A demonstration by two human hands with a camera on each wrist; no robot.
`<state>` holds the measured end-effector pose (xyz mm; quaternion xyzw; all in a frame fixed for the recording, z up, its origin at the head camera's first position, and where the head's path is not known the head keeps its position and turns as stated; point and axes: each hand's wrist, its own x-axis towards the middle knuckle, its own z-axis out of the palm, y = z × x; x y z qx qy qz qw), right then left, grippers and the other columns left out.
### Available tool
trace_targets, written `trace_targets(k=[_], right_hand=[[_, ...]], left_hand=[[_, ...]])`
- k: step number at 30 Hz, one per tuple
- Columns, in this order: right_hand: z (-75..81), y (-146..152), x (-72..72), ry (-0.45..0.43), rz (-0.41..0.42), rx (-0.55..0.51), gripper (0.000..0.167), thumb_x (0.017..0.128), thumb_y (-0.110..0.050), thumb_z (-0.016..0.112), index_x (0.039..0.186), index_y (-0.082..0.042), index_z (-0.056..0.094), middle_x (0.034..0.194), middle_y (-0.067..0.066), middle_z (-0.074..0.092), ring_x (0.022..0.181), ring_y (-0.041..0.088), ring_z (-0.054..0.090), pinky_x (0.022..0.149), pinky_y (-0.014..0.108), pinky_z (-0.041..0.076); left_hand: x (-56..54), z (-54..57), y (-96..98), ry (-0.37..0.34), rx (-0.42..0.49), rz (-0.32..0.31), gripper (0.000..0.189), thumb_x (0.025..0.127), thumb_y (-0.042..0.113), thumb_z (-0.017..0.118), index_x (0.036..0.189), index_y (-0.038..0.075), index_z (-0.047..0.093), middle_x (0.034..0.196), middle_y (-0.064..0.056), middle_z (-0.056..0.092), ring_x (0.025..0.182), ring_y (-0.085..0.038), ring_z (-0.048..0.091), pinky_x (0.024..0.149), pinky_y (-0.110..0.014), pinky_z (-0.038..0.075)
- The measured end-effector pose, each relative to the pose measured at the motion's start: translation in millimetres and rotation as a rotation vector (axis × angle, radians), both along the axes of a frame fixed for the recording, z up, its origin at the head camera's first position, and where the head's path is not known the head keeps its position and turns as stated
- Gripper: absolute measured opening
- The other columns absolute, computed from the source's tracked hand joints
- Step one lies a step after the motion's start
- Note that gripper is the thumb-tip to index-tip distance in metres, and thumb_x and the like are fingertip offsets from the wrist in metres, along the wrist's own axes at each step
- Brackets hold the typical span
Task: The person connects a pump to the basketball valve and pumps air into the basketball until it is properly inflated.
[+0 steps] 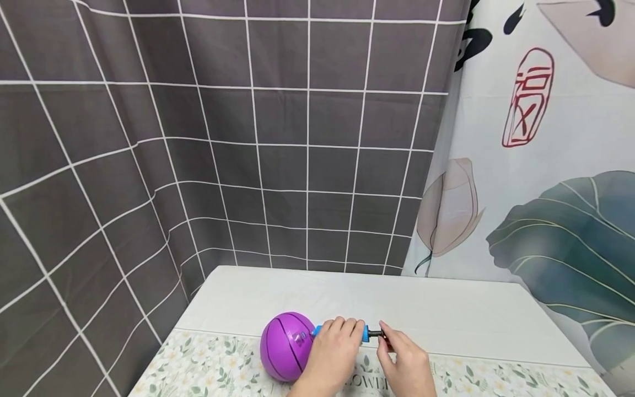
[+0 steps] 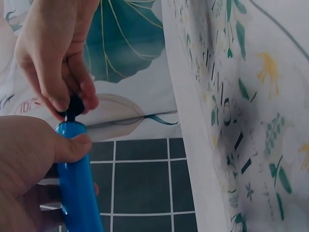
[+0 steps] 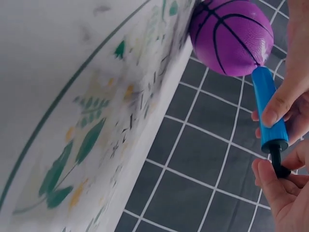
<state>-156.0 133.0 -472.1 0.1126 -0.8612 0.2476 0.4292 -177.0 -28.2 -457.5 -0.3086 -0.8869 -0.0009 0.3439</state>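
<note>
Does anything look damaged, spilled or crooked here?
Nothing looks damaged or spilled: the purple ball seems round, with the blue pump at its side. Only the dark checked backdrop looks slightly askew, its white lines bending at left.

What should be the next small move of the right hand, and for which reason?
Probably the right hand should push the black handle towards the blue pump barrel: a short black rod shows outside it, the left hand grips the barrel, and its far end points into the purple ball.
</note>
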Motion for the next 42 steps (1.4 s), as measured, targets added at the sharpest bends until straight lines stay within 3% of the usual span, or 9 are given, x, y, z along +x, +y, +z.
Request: trace_targets(k=[11, 22, 31, 42], right_hand=[[4.9, 20.3, -0.1, 0.011, -0.043, -0.013, 0.034, 0.071, 0.007, 0.081, 0.104, -0.002, 0.077, 0.084, 0.004, 0.075, 0.062, 0.01, 0.069, 0.057, 0.015, 0.053], [16.2, 49.5, 3.4, -0.013, -0.112, -0.056, 0.033, 0.075, 0.008, 0.076, 0.107, 0.001, 0.076, 0.085, 0.009, 0.076, 0.063, 0.02, 0.071, 0.057, 0.016, 0.054], [18.8, 49.0, 2.4, -0.047, -0.106, -0.071, 0.032, 0.077, 0.006, 0.076, 0.109, 0.0, 0.075, 0.087, 0.009, 0.076, 0.066, 0.019, 0.071, 0.06, 0.013, 0.053], [17.9, 36.6, 2.1, -0.024, -0.08, -0.044, 0.034, 0.076, 0.008, 0.076, 0.109, 0.001, 0.075, 0.087, 0.008, 0.075, 0.065, 0.015, 0.07, 0.06, 0.015, 0.054]], left_hand=[[-3.2, 3.7, -12.5, -0.08, 0.006, 0.042, 0.038, 0.085, 0.027, 0.079, 0.12, 0.019, 0.066, 0.108, 0.007, 0.067, 0.095, -0.011, 0.062, 0.087, -0.028, 0.054], [-5.6, 6.2, -21.9, -0.048, 0.057, 0.038, 0.039, 0.084, 0.026, 0.08, 0.12, 0.018, 0.067, 0.108, 0.006, 0.068, 0.096, -0.011, 0.064, 0.089, -0.029, 0.054], [-7.3, 7.6, -24.5, -0.049, 0.052, 0.039, 0.039, 0.085, 0.027, 0.078, 0.121, 0.017, 0.067, 0.108, 0.004, 0.068, 0.098, -0.013, 0.065, 0.09, -0.032, 0.055], [-5.4, 9.4, -23.0, -0.046, 0.025, 0.065, 0.038, 0.084, 0.024, 0.079, 0.119, 0.014, 0.068, 0.109, 0.003, 0.069, 0.098, -0.015, 0.064, 0.092, -0.033, 0.054]])
